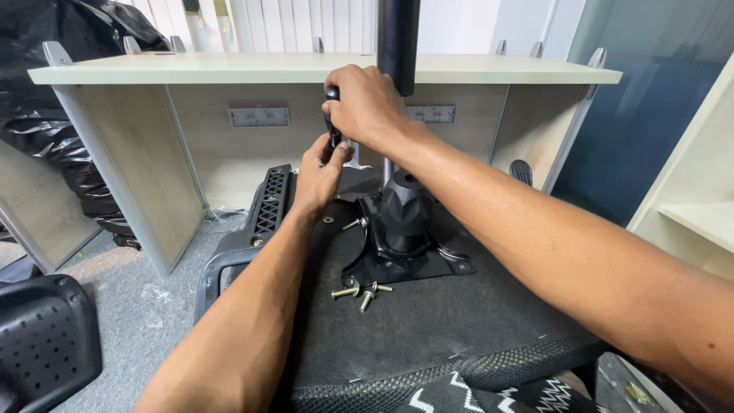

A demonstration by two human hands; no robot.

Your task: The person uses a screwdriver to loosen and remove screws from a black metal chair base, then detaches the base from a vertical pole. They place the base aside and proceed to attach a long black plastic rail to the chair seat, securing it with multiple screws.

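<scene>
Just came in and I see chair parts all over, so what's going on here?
A person is working on an upturned office chair seat. Their right hand grips a black-handled tool from above, and the left hand steadies its lower part. A black metal mechanism plate lies on the seat's underside, and a few loose bolts lie beside it. A light wooden desk stands behind.

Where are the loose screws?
In the head view, the loose screws lie on the upturned chair seat, just in front of the black metal plate, between the person's forearms.
</scene>
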